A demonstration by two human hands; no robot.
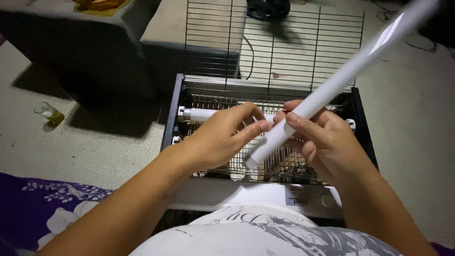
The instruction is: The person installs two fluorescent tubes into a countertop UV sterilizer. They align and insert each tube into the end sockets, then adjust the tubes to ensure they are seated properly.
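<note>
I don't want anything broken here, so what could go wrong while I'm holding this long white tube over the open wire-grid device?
1. The long white tube is gripped only near its lower end by the right hand, with the left hand at its tip; the far end could swing and knock the raised black wire grille.
2. If it slips, it may strike the second white tube mounted in the black-framed device.

Your right hand grips a long white tube near its lower end; it slants up to the upper right of frame. Your left hand pinches at that lower end, fingertips touching it. Under both hands: a black-framed device with a metal grid, 1 more white tube seated in it. Wire grille stands hinged open behind. Small glass jar on the floor, far left.
</note>
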